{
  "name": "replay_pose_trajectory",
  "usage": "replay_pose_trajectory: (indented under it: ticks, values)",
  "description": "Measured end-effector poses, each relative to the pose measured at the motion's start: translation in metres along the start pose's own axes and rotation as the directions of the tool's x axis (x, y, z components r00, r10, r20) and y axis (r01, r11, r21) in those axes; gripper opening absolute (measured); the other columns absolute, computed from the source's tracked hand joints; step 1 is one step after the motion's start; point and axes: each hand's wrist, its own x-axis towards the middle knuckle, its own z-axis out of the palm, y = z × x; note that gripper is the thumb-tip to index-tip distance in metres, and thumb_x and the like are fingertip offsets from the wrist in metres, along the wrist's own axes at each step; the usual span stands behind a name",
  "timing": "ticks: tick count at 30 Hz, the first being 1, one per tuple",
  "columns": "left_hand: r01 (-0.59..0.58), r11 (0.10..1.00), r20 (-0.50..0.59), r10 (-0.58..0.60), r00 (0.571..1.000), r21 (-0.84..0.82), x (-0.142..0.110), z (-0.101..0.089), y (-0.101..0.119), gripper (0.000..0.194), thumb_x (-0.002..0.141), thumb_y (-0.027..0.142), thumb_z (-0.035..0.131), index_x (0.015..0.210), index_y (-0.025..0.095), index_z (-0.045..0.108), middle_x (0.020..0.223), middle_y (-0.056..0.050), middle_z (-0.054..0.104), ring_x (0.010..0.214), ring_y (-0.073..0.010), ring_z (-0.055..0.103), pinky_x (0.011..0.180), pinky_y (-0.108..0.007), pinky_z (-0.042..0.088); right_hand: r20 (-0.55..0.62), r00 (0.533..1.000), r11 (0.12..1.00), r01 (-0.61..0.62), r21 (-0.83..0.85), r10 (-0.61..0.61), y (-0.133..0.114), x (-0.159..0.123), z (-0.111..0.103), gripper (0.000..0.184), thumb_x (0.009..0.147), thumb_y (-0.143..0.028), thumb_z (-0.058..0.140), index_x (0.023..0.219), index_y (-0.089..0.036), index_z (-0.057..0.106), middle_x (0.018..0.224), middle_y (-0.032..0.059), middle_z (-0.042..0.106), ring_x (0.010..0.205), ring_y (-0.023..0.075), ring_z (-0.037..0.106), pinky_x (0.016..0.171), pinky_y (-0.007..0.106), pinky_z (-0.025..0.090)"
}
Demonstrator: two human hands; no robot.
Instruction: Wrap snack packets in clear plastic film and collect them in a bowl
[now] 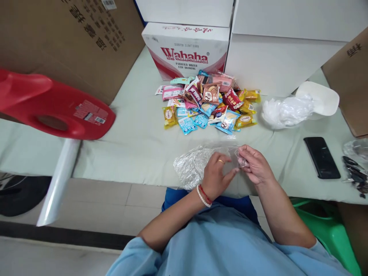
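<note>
- The right hand [255, 165] has its grip together, thumb and fingers clamped on a gathered bit of the clear plastic bag [191, 165].
- The left hand [217, 176] has its grip apart, thumb and forefinger spread just beside that bit of plastic; whether a fingertip touches the film is, in fairness, hard to say from here.
- The bag lies crumpled at the front of the worktop [138, 147], in front of the snack pile [211, 103] and mostly left of the hands, its lower end by the edge.
- The film looks thin, so a hard pull between the hands could tear it.
- With its lower end so near the edge, the bag could slide off towards the person's lap if the right hand lets go.
- Loose snack packets at the front of the pile could be knocked aside if a forearm sweeps forward.
- The bag's mouth cannot be made out, nor whether it is one sheet or several, since clear layers overlap.
- The left palm is turned away from view.
- The red jug [97, 103] is cut off at the left, and the dark small items [352, 166] at the right.
</note>
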Motion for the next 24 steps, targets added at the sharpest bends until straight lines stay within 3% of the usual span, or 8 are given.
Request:
replay_pose_trajectory:
  ticks: [4, 7, 9, 14, 17, 21, 24]
  values:
    - [0.134, 0.981, 0.069, -0.125, 0.990, -0.143, 0.004, -0.007, -0.005, 0.013, 0.094, 0.030, 0.067, 0.086, 0.021, 0.071, 0.079, -0.003, 0.065, 0.073, -0.0161, 0.058, 0.073, -0.029, 0.046, 0.004, 0.999, 0.999, 0.040, 0.027, -0.040, 0.002, 0.004, -0.008, 0.059, 0.058, -0.059, 0.094, 0.077, -0.022, 0.053, 0.056, -0.0081, 0.048, 0.042, 0.0018, 0.021, 0.036, 0.015, 0.013]
    - [0.365, 0.884, 0.141, -0.338, 0.931, -0.292, 0.007, -0.017, -0.008, 0.021, 0.089, 0.040, 0.074, 0.084, 0.020, 0.070, 0.077, -0.002, 0.066, 0.069, -0.0144, 0.055, 0.068, -0.028, 0.044, -0.001, 0.999, 0.997, 0.047, 0.062, -0.047, 0.002, 0.008, -0.012, 0.059, 0.058, -0.058, 0.095, 0.073, -0.022, 0.050, 0.057, -0.0083, 0.046, 0.042, 0.0018, 0.022, 0.035, 0.015, 0.013]
    - [0.439, 0.821, 0.146, -0.415, 0.898, -0.366, 0.008, -0.019, -0.008, 0.029, 0.086, 0.047, 0.076, 0.083, 0.019, 0.068, 0.077, -0.001, 0.065, 0.070, -0.0143, 0.054, 0.068, -0.027, 0.043, -0.004, 1.000, 0.997, 0.028, 0.078, -0.028, 0.003, 0.010, -0.011, 0.061, 0.058, -0.059, 0.094, 0.072, -0.021, 0.049, 0.057, -0.0080, 0.046, 0.042, 0.0016, 0.022, 0.035, 0.015, 0.013]
    - [0.347, 0.872, 0.093, -0.336, 0.937, -0.345, 0.010, -0.013, 0.005, 0.035, 0.082, 0.052, 0.081, 0.087, 0.020, 0.069, 0.086, -0.003, 0.067, 0.078, -0.0165, 0.058, 0.073, -0.029, 0.045, 0.029, 0.998, 0.999, 0.049, 0.007, -0.049, 0.009, 0.005, -0.006, 0.061, 0.063, -0.066, 0.090, 0.070, -0.022, 0.048, 0.055, -0.0065, 0.049, 0.040, 0.0037, 0.027, 0.035, 0.018, 0.014]
    - [0.375, 0.845, 0.080, -0.374, 0.924, -0.382, 0.013, -0.008, 0.009, 0.039, 0.087, 0.059, 0.074, 0.092, 0.020, 0.068, 0.086, -0.003, 0.066, 0.077, -0.0163, 0.057, 0.070, -0.028, 0.044, 0.082, 0.986, 0.977, 0.154, -0.149, -0.143, 0.015, 0.000, -0.006, 0.056, 0.075, -0.070, 0.080, 0.068, -0.022, 0.051, 0.055, -0.0041, 0.053, 0.043, 0.0065, 0.034, 0.039, 0.020, 0.022]
    - [0.406, 0.813, 0.011, -0.442, 0.897, -0.418, 0.017, -0.007, 0.004, 0.044, 0.091, 0.063, 0.068, 0.087, 0.019, 0.063, 0.082, -0.001, 0.062, 0.072, -0.0135, 0.052, 0.067, -0.027, 0.042, 0.211, 0.925, 0.830, 0.377, -0.411, -0.315, 0.023, -0.006, -0.008, 0.051, 0.089, -0.065, 0.069, 0.066, -0.021, 0.057, 0.058, -0.0016, 0.055, 0.053, 0.0112, 0.044, 0.051, 0.024, 0.034]
    - [0.438, 0.795, 0.016, -0.476, 0.879, -0.419, 0.019, -0.009, -0.001, 0.047, 0.088, 0.066, 0.069, 0.086, 0.019, 0.063, 0.078, 0.001, 0.059, 0.068, -0.0125, 0.049, 0.064, -0.027, 0.039, 0.307, 0.876, 0.683, 0.482, -0.549, -0.372, 0.028, -0.011, -0.006, 0.048, 0.095, -0.059, 0.064, 0.067, -0.022, 0.055, 0.060, -0.0021, 0.053, 0.058, 0.0129, 0.046, 0.057, 0.026, 0.037]
